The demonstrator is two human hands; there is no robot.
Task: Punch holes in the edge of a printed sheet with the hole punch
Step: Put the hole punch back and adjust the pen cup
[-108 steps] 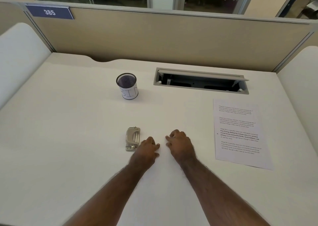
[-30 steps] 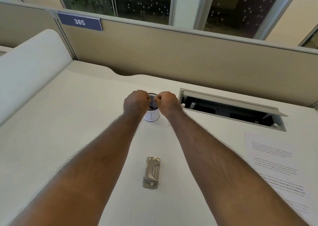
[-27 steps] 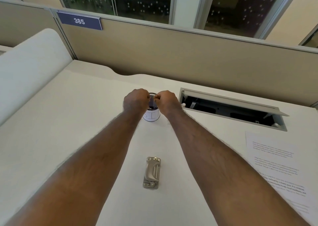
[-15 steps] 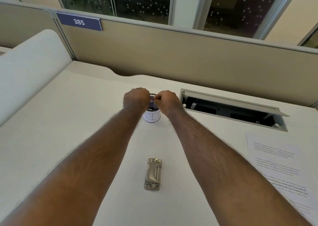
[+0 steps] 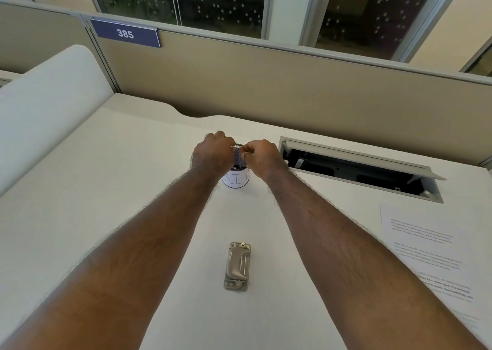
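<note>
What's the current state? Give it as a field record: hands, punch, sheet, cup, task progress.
left hand: closed at the rim of the mesh cup, left side
right hand: closed at the same rim, right side
grip: both seem to pinch the cup's mesh; exact contact partly hidden
hole punch: lying on the desk between the forearms, untouched
printed sheet: flat on the desk at right, apart from the punch
cable tray: lid open, right of the cup
task progress: punching not yet begun
</note>
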